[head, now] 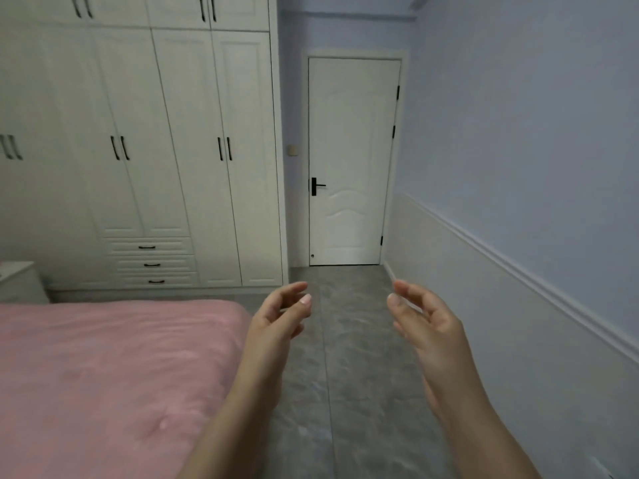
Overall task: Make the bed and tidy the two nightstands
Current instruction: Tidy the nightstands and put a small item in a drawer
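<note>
Grey floor [349, 357] stretched toward the door [349, 160]; we held our left hand [276, 319] and right hand [425, 319] loosely open, fingers [297, 288] empty, the pink bed [103, 368] at nine o'clock, the nightstand [19, 281] beyond it.

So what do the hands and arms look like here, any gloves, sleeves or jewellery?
Both are bare: the left hand and right hand wear no gloves, and no rings or watch show. The forearms are uncovered to the frame's bottom edge, with no sleeve visible. The fingernails look short and pale.
</note>
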